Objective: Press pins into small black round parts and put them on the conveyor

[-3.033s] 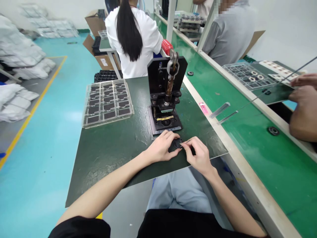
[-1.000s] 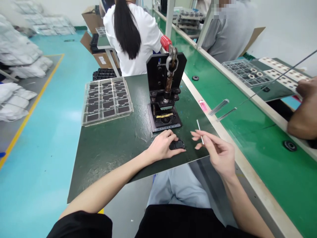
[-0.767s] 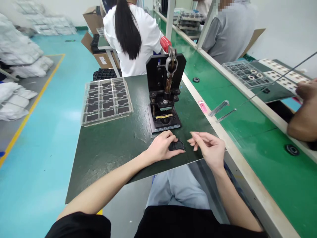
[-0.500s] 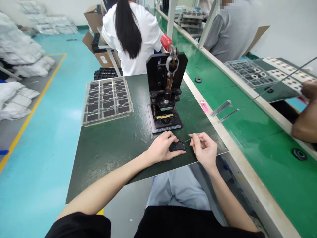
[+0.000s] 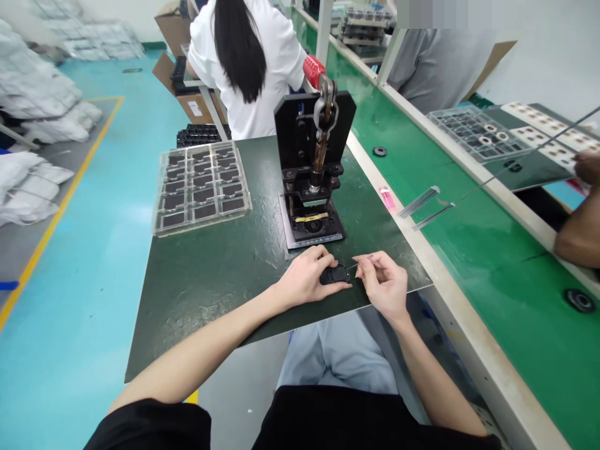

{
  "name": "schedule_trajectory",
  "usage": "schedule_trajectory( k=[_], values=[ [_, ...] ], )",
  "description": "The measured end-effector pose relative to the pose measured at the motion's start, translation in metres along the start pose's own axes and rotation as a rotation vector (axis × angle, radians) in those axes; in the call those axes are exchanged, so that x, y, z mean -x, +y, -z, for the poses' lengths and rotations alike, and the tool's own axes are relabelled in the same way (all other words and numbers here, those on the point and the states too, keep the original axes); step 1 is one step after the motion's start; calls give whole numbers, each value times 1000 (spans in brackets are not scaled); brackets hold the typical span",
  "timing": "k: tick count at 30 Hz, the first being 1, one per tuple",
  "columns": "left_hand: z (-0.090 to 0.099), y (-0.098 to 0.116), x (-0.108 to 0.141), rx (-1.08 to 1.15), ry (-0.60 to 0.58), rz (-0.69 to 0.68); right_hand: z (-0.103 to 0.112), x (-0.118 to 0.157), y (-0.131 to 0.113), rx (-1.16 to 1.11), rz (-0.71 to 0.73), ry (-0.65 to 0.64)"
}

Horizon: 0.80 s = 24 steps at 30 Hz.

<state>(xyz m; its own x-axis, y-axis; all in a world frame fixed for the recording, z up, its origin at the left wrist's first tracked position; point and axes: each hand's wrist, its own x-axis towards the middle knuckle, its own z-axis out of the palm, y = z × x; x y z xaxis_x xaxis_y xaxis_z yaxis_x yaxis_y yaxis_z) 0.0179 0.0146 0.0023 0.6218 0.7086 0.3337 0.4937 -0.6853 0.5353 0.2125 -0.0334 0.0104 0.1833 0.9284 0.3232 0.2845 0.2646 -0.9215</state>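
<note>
My left hand [image 5: 307,275] grips a small black oval plastic part [image 5: 336,274] between thumb and fingers, low over the dark green work mat [image 5: 206,269]. In a pinch, my right hand [image 5: 384,281] holds a thin metal pin [image 5: 351,267], whose tip reaches the right end of the black part. Whether the tip has entered it I cannot tell. Just beyond my hands stands a black hand press [image 5: 315,169] with a red handle [image 5: 314,70]. On its base lies a yellow strip [image 5: 312,217].
A clear tray [image 5: 201,187] of black pieces lies at the mat's back left. Bundles of thin metal pins [image 5: 419,203] and a pink item [image 5: 387,199] lie along the green conveyor's [image 5: 506,262] edge. Black rings [image 5: 580,300] rest on the conveyor. A co-worker [image 5: 248,62] sits ahead.
My right hand has moved slightly left, bringing the pin's tip up to the black part. My left hand stays nearly in place. The camera view has shifted slightly.
</note>
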Motion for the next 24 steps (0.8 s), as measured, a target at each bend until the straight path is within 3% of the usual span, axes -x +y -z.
schedule_trajectory(
  k=[10,17,20,22,24],
  values=[
    [1,1,0,3,-6,0,-1,2,9,142,153,-51],
    [1,0,-2,28,-37,17,-5,-1,0,278,329,-76],
    [1,0,-3,22,-40,17,-4,-1,-1,258,272,-96],
    [-1,0,-2,12,-26,12,-2,-3,1,150,144,4],
    [-1,1,-2,1,-3,6,0,-6,4,-19,15,257]
  ],
)
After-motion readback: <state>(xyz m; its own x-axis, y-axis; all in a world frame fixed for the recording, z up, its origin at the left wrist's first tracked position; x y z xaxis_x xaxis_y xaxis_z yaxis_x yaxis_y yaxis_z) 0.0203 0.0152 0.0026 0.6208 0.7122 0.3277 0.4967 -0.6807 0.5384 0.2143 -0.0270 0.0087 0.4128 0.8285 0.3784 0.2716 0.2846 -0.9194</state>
